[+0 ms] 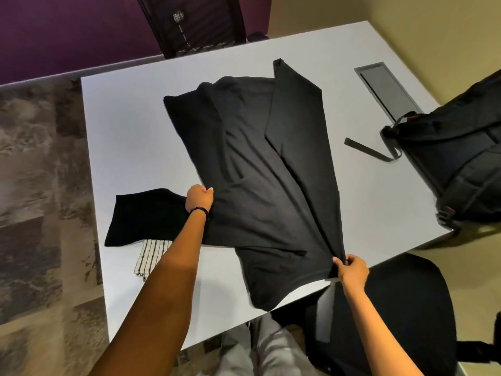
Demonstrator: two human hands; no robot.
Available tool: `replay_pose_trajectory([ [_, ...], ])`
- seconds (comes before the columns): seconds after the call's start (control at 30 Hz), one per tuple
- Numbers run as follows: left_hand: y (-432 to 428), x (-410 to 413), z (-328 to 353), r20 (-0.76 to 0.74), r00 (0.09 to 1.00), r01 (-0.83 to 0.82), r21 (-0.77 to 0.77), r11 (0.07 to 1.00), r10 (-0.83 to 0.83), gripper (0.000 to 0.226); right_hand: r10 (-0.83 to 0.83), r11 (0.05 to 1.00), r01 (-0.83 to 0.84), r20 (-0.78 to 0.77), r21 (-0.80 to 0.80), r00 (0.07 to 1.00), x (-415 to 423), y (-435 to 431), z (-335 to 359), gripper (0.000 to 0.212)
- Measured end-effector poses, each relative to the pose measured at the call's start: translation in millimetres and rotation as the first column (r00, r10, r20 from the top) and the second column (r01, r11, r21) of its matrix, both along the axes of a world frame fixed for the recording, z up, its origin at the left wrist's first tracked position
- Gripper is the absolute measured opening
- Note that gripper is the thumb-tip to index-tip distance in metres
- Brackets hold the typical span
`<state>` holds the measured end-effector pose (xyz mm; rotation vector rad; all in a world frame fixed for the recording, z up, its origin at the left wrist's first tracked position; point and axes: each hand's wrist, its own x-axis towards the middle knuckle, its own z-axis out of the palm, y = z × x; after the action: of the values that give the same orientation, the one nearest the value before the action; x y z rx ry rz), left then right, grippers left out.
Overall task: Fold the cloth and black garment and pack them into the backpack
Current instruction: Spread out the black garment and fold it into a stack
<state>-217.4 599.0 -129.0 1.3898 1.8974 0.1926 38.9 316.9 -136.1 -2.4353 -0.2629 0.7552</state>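
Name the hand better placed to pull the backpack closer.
Right. The backpack sits at the right edge of the table, on the side of the right hand; the left hand grips the black garment across from it.

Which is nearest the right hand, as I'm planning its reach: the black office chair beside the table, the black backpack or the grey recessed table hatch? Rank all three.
1. Black office chair: just below the right hand, at the table near edge.
2. Black backpack: on the table's right side.
3. Grey recessed hatch: far right corner area.

A pale grey rectangular counter (122, 131) stands on mottled brown-grey carpet (35, 185). Beyond its far edge are a dark slatted chair (189, 23), a purple wall (67, 31) and an olive wall (406, 12). A black padded chair (393, 308) sits at its near edge.
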Motion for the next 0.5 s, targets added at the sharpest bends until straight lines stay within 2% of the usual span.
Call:
replay_pose_trajectory([
  [0.07,-7.9,-1.1,2.1,-0.010,1.000,-0.015,0.043,0.999,0.016,0.030,0.022,1.000,-0.022,0.038,0.011,0.999,-5.5,3.3,5.1,0.009],
  [0.17,-15.7,-3.0,4.5,-0.048,0.998,0.039,0.092,0.995,-0.035,0.034,0.036,0.994,-0.061,0.258,0.091,0.965,-19.4,22.7,15.9,0.048],
  [0.2,-18.3,-4.3,4.9,-0.090,0.992,0.099,0.110,0.989,-0.089,0.037,0.053,0.984,-0.106,0.331,0.145,0.942,-24.2,33.9,21.2,0.054],
  [0.27,-25.0,-7.1,4.5,-0.184,0.960,0.239,0.161,0.957,-0.209,0.039,0.133,0.938,-0.245,0.398,0.246,0.908,-34.6,62.4,33.2,0.050],
  [0.37,-33.4,-9.1,6.1,-0.328,0.887,0.404,0.215,0.889,-0.324,0.037,0.304,0.824,-0.424,0.339,0.375,0.890,-46.5,117.8,37.3,0.036],
  [0.5,-37.5,-8.2,7.3,-0.382,0.845,0.475,0.216,0.853,-0.373,0.030,0.552,0.730,-0.572,0.169,0.375,0.816,-62.4,199.3,29.7,0.025],
])
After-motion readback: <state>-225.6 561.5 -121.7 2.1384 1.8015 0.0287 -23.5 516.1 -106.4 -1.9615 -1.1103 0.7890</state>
